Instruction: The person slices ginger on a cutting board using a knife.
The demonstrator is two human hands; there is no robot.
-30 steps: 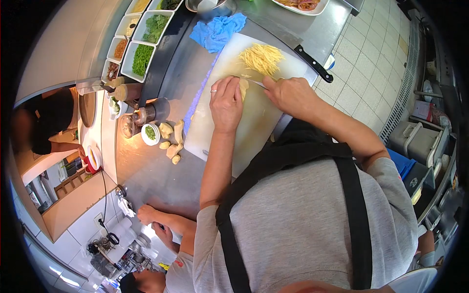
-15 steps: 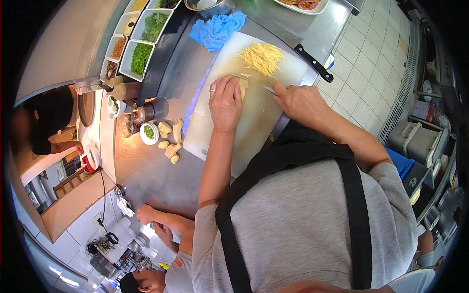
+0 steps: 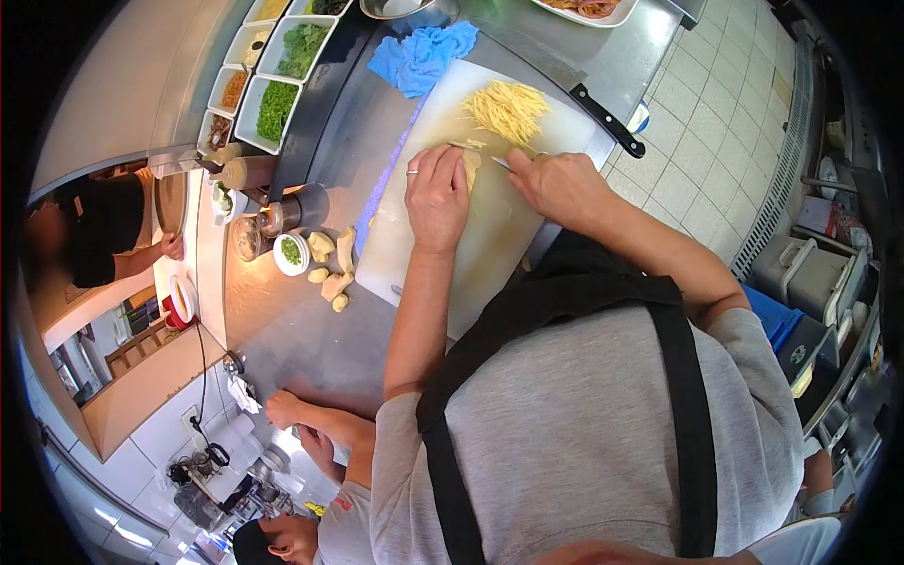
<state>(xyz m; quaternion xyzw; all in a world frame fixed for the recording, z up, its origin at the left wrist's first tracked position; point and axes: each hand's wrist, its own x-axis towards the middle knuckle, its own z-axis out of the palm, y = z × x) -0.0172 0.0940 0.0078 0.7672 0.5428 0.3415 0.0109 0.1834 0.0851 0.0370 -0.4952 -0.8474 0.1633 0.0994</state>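
On the white cutting board (image 3: 443,292), my left hand (image 3: 439,198) presses down with its fingers bent and close together over pale yellow ginger slices (image 3: 474,165). My right hand (image 3: 562,188) is closed round a knife (image 3: 503,163); only a bit of its blade shows, pointing toward the slices. Its handle is hidden in my fist. A heap of thin ginger strips (image 3: 508,111) lies beyond both hands, with a few loose bits near my left fingertips.
A black-handled knife (image 3: 607,121) lies across the board's far right corner. Blue cloth (image 3: 424,58) is bunched behind the board. Left of it are peeled ginger pieces (image 3: 334,282), a small bowl of chopped greens (image 3: 291,252) and garnish tubs (image 3: 273,111). A co-worker's hand (image 3: 282,411) is at lower left.
My right hand has shifted slightly left with the knife, closer to my left hand. The person beyond the window has drawn a hand back from the red-and-white dish.
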